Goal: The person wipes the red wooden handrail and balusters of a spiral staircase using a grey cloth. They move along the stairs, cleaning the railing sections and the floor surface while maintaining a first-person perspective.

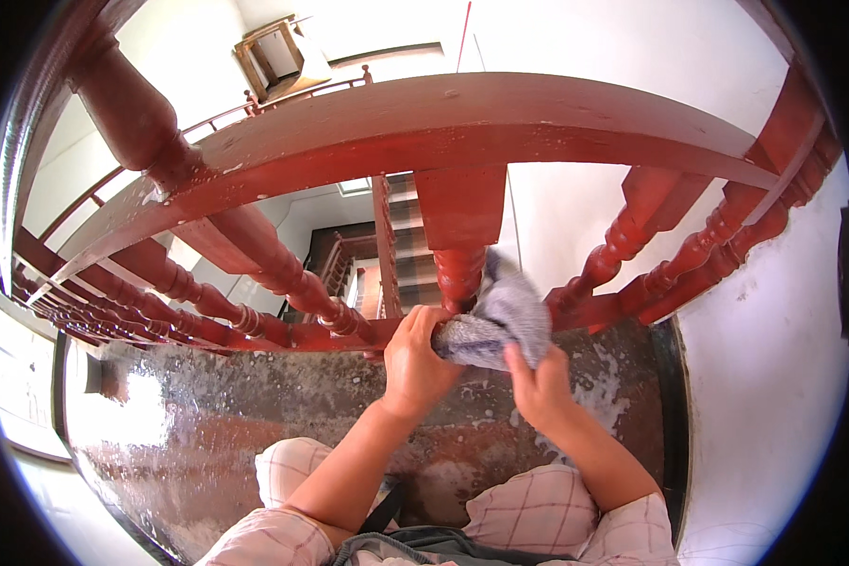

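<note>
A grey towelling cloth (513, 311) is wrapped round the lower part of a red turned wooden baluster (460, 262), just above the bottom rail. My left hand (419, 361) grips one end of it, left of the baluster. On the other side, my right hand (541, 385) pinches the cloth's other end with thumb and fingers. The cloth looks slightly blurred. Above both hands runs the broad red wooden rail (467, 106) of the balustrade. The back of the baluster's foot is hidden by the cloth.
More red balusters (283, 265) stand to the left and right. A wet floor (240, 417) with foam patches lies beneath my arms. Through the balustrade, a stairwell with steps (405, 240) drops away. A white wall (757, 396) rises at the right, and a wooden frame (272, 56) stands across the stairwell.
</note>
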Demonstrator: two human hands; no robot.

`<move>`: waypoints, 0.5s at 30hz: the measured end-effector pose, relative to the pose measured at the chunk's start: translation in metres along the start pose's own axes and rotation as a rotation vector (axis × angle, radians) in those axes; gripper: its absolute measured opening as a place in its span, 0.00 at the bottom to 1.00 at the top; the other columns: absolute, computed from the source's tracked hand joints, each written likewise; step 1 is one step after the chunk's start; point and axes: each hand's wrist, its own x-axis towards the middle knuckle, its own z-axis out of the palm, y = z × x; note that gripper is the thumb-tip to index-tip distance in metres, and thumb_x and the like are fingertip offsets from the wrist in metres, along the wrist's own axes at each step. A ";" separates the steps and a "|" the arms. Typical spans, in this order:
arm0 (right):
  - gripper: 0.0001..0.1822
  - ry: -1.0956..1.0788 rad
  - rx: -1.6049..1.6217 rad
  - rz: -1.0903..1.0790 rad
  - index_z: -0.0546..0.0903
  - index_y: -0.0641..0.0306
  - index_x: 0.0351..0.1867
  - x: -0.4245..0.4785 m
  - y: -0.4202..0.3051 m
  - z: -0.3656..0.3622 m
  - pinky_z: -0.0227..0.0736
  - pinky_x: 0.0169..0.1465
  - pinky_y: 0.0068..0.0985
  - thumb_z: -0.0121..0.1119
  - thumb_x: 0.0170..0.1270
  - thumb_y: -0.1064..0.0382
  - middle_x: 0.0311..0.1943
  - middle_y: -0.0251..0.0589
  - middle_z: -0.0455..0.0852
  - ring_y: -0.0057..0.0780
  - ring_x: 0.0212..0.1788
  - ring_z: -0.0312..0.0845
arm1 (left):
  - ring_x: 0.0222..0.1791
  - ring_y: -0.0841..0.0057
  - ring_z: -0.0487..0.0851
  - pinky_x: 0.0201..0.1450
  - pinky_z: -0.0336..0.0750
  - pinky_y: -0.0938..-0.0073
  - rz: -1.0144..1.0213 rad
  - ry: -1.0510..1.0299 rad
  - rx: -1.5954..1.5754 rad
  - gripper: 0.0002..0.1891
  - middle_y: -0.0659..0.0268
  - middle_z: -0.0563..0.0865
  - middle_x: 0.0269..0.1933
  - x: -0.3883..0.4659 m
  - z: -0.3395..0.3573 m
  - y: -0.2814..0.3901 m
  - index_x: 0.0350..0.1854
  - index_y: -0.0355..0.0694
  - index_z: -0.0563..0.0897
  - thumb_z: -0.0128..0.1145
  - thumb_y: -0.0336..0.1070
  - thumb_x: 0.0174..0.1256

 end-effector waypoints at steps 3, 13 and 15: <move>0.16 0.229 0.051 -0.331 0.77 0.72 0.50 0.017 -0.038 -0.016 0.73 0.51 0.30 0.60 0.65 0.64 0.43 0.49 0.83 0.39 0.45 0.81 | 0.35 0.65 0.81 0.40 0.75 0.70 0.243 0.345 -0.033 0.21 0.61 0.81 0.34 0.021 -0.032 0.054 0.39 0.36 0.79 0.72 0.24 0.38; 0.16 0.444 0.175 -0.675 0.78 0.71 0.46 0.104 -0.085 -0.001 0.71 0.46 0.33 0.67 0.57 0.68 0.36 0.45 0.81 0.44 0.38 0.78 | 0.58 0.70 0.73 0.62 0.67 0.67 0.012 0.213 -0.643 0.38 0.56 0.74 0.58 0.097 -0.053 0.082 0.59 0.34 0.60 0.73 0.32 0.50; 0.15 0.445 0.115 -0.678 0.78 0.71 0.46 0.099 -0.078 0.002 0.70 0.49 0.36 0.64 0.56 0.71 0.39 0.49 0.81 0.48 0.41 0.77 | 0.61 0.69 0.71 0.66 0.65 0.66 -0.032 0.214 -0.627 0.39 0.56 0.71 0.61 0.091 -0.044 0.070 0.63 0.34 0.58 0.70 0.31 0.54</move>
